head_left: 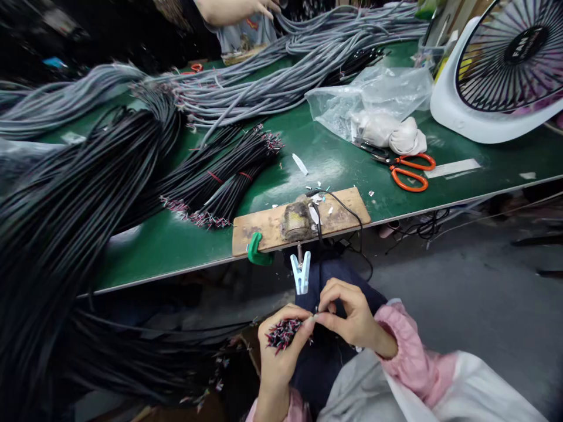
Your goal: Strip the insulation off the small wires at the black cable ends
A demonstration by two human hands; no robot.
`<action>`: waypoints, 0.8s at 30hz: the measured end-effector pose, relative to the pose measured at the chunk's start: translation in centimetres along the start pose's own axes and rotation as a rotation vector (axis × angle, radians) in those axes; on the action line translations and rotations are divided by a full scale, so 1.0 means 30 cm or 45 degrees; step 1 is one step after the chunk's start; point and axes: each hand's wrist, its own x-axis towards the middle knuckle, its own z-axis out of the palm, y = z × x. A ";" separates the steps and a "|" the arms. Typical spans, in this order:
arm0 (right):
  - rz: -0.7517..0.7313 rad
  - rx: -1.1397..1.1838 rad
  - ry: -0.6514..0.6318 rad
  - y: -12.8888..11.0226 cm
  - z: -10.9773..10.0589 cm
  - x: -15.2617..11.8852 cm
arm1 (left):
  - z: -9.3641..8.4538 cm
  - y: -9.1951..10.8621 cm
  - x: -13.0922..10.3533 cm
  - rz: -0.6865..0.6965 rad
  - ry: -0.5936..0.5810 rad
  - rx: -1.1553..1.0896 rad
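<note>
Deep green ran right across the bench (176, 252), and over it came grey cables (246, 97), then black cables (233, 170) flecked red and white at the tips! The held wire bundle (284, 335) showed red, white and black speckles. Orange flared on the scissors (393, 164), pale blue on the peg (301, 276), bright green on the clamp (256, 252), tan on the board (259, 228); pink for the sleeve (409, 346), white and black for the fan (519, 55)!

Right sleeve (407, 346): pink, puffed, gathered at its end
Left sleeve (299, 406): matching pink, partly in view
Upper garment (363, 387): white to pale grey, creased
Legwear (341, 276): dark navy
Fingers (342, 288): bare
</note>
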 end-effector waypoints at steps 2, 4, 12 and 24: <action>0.014 -0.003 -0.031 -0.003 -0.002 0.001 | -0.002 -0.002 -0.003 -0.019 -0.021 -0.036; 0.024 -0.003 -0.100 -0.007 -0.006 0.004 | -0.002 -0.002 -0.004 -0.024 -0.040 -0.065; 0.176 0.211 -0.127 0.032 0.014 -0.010 | 0.013 -0.001 -0.009 0.038 -0.033 -0.084; 0.144 0.123 -0.174 0.023 -0.005 -0.005 | -0.008 -0.020 -0.019 0.006 0.029 -0.092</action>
